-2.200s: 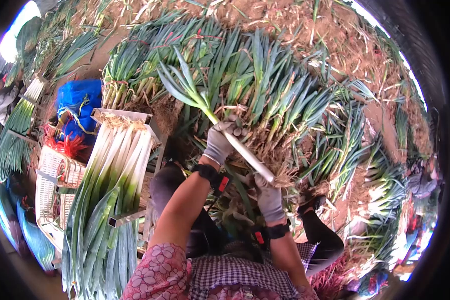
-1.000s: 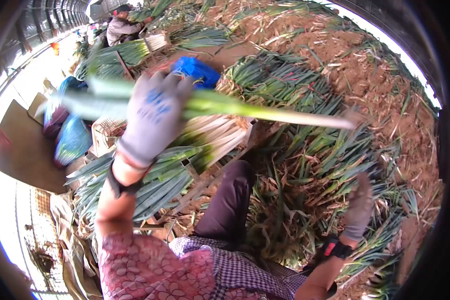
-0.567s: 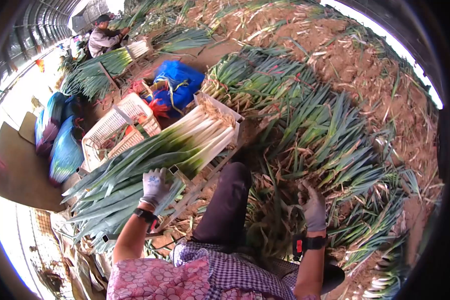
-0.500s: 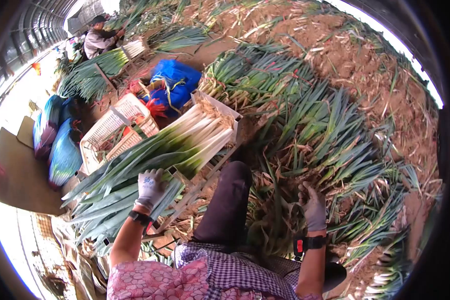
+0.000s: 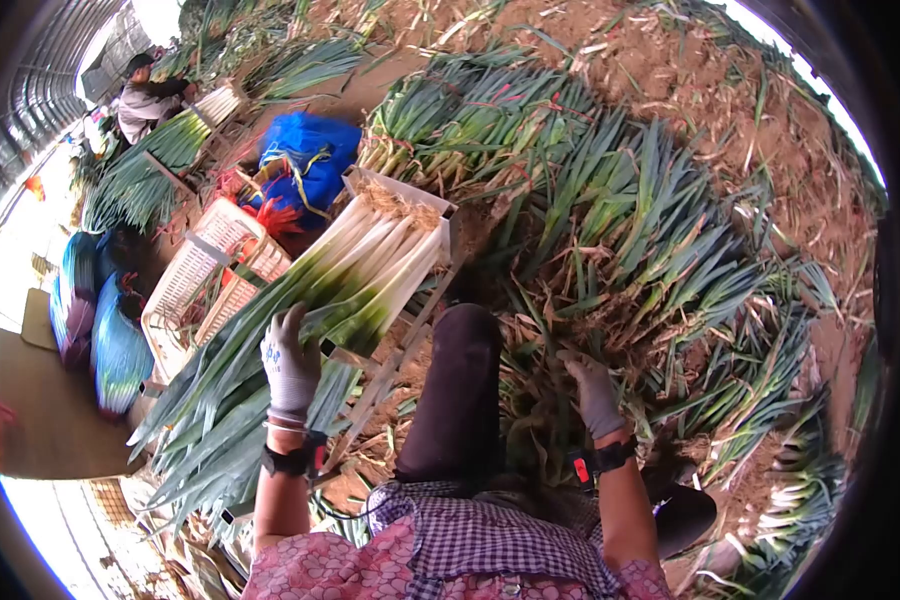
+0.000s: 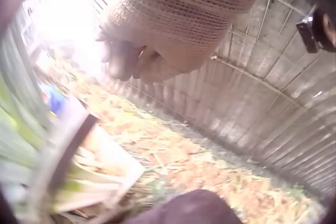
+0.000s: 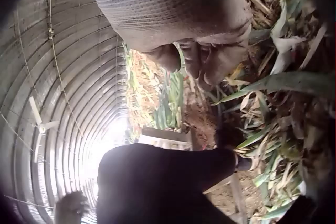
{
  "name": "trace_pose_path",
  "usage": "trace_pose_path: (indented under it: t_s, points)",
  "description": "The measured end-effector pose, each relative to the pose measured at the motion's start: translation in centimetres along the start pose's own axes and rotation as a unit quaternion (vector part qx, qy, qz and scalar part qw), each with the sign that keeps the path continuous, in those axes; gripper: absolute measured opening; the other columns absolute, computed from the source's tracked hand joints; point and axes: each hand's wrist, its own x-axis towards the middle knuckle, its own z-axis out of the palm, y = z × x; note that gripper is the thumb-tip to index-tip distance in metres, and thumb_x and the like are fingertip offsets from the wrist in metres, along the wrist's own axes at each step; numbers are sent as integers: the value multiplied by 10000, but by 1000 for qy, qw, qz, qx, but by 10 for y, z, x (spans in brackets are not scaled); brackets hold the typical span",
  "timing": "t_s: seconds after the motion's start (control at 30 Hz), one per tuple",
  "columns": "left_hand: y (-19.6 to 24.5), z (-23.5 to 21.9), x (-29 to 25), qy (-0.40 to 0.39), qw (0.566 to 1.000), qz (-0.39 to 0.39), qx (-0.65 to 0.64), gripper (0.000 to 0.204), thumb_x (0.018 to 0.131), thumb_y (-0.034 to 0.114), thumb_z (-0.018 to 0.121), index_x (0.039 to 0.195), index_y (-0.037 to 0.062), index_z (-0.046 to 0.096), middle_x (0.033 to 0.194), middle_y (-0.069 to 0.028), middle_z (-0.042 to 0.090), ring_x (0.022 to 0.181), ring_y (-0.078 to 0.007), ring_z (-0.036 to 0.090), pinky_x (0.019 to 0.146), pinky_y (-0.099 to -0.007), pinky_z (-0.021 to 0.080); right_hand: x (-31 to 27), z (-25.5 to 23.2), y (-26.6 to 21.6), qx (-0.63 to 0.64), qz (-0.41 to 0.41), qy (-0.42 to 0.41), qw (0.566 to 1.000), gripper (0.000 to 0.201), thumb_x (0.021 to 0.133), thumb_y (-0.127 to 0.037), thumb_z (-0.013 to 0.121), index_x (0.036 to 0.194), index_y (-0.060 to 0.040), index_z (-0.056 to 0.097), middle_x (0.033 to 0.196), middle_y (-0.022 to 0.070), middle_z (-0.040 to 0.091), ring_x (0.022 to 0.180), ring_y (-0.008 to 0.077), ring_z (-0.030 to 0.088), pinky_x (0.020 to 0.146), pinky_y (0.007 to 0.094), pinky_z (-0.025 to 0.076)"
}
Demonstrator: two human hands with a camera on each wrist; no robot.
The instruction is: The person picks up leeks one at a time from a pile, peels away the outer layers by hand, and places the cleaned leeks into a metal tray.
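Gloved and empty, my left hand (image 5: 290,368) is over the green leaves of a row of leeks (image 5: 375,255) laid on a metal rack; whether it touches them I cannot tell. In the left wrist view that hand (image 6: 168,29) has its fingers loosely bent. My right hand (image 5: 592,396), also gloved, hovers beside the raised knee, above loose leaves and trimmings. The right wrist view shows this hand (image 7: 184,19) with relaxed, bent fingers and nothing visible in them. White stalks point to the rack's raised end plate (image 5: 444,240), with roots against it.
Bundled leeks (image 5: 470,120) and loose leeks (image 5: 640,220) cover the ground ahead and right. Left of the rack are a white basket (image 5: 168,312), a blue bag (image 5: 315,160) and wrapped bundles (image 5: 120,350). Another person (image 5: 148,105) sits at the far left.
Earlier my left hand carried a leek across to the rack and let it go. My right hand released its root end and moved back near the knee. The head view has shifted.
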Motion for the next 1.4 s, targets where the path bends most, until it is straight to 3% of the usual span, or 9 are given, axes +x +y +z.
trace_pose_path:
  t_s: [0.33,0.57,0.63,0.73,0.9,0.97,1.07,1.17,1.4]
  points:
    - [-8,278,114,-246,953,19,176,156,786,162,541,869,56,621,882,-163,649,821,-340,635,707,-446,506,-12,-28,43,-360,-98,6,928,333,819,-208,634,1098,-28,613,1030,137,638,954,265,626,860,334,476]
    - [12,243,139,-290,937,96,166,213,819,216,593,938,40,605,937,-196,637,902,-371,613,773,-448,490,0,-60,156,-676,-335,-110,647,398,742,-278,660,1119,-153,649,1054,77,643,935,246,633,863,341,492]
    - [78,200,146,-185,968,163,46,201,834,133,590,993,13,613,926,-179,638,882,-344,619,774,-400,493,58,-77,154,-694,-127,-314,635,377,771,-326,650,1124,-196,660,1044,62,648,931,245,640,832,354,508]
    - [213,146,134,-279,892,203,-291,205,824,-12,572,1024,-13,618,923,-170,637,868,-302,623,766,-328,486,106,-78,30,-284,84,121,947,326,856,-268,607,1158,-153,644,1159,84,626,1001,250,623,829,352,503]
    - [279,218,77,-400,788,215,-416,220,813,-3,605,1031,-25,619,931,-171,644,851,-292,643,747,-333,495,214,-149,130,-109,-103,258,954,400,854,-142,606,1250,-99,570,1221,132,599,1098,238,582,917,329,440]
    - [280,229,71,-414,795,197,-397,214,817,10,609,1028,-27,619,933,-170,645,851,-300,643,749,-336,496,228,-170,138,-686,-128,75,712,397,887,-74,547,1283,-63,530,1209,135,600,1132,241,557,959,309,399]
    - [276,238,77,-431,803,167,-375,211,825,31,610,1029,-25,621,929,-169,647,850,-308,644,747,-338,497,222,-135,107,-201,-90,260,940,287,937,-93,493,1212,-47,563,1059,63,637,922,203,604,791,274,468]
    - [278,244,82,-407,811,156,-390,207,834,39,601,1031,-21,624,918,-173,651,841,-304,650,736,-338,498,173,-110,40,431,-51,140,890,201,931,-320,527,909,-123,568,687,-27,498,558,124,467,473,227,368]
    - [277,284,58,-395,812,219,-370,240,861,78,597,1075,-30,620,963,-158,665,855,-184,662,743,-283,505,25,-83,70,25,57,349,935,167,846,-155,623,960,-36,591,733,9,563,638,98,509,539,273,412]
